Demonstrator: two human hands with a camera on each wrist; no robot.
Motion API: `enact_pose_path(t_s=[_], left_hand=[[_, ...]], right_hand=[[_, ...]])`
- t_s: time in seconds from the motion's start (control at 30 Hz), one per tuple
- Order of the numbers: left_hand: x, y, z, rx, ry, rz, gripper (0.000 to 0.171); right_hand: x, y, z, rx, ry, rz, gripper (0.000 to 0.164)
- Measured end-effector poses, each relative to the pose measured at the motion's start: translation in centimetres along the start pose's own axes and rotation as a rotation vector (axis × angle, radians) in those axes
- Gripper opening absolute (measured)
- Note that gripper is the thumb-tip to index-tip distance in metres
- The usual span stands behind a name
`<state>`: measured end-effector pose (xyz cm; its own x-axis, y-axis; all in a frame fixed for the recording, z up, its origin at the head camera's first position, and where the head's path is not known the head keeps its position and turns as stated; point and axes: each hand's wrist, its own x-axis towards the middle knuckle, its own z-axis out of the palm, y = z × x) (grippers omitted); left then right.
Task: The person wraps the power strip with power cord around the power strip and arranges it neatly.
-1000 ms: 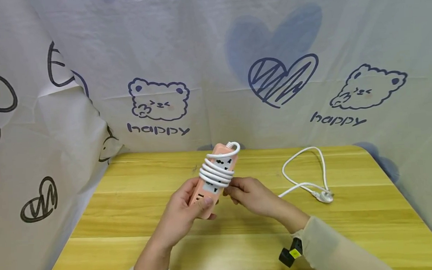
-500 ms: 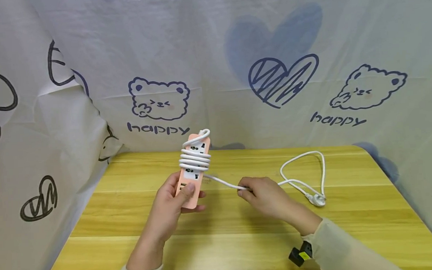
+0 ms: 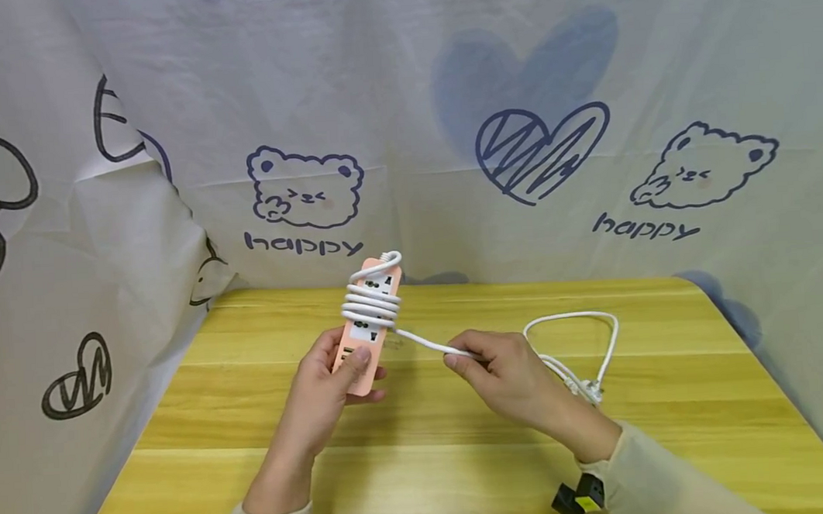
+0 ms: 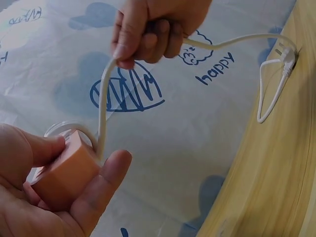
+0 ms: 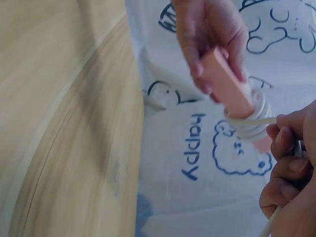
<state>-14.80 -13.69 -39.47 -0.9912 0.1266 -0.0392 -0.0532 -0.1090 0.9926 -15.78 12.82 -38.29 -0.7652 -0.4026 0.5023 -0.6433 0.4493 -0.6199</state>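
Observation:
My left hand grips the lower end of a pink power strip, thumb on its socket face. The strip is held up and tilted, its top leaning slightly right. Several turns of its white cord wrap round the upper half. From the lowest turn the cord runs right, fairly taut, to my right hand, which pinches it between thumb and curled fingers. Beyond that hand the cord loops on the table and ends in a white plug. The right wrist view shows the strip's pink back.
The wooden table lies under both hands, and its far edge meets a printed cloth backdrop. Another cloth wall stands along the left side. The loose cord loop lies right of my right hand.
The strip and my left hand moved left and up, then stayed nearly still. My right hand drew away rightward, stretching cord out from the strip. The plug and loose loop slid left toward my hand.

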Motion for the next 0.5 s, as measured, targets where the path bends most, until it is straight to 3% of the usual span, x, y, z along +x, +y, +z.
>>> enact_pose_path(t_s=[0.27, 0.5], left_hand=[[0.1, 0.2, -0.1, 0.039, 0.042, 0.000, 0.044], [0.3, 0.2, -0.5, 0.102, 0.139, 0.008, 0.044]], right_hand=[[0.0, -0.3, -0.1, 0.000, -0.024, 0.044, 0.015], [0.4, 0.0, -1.2, -0.154, -0.186, 0.192, 0.021]])
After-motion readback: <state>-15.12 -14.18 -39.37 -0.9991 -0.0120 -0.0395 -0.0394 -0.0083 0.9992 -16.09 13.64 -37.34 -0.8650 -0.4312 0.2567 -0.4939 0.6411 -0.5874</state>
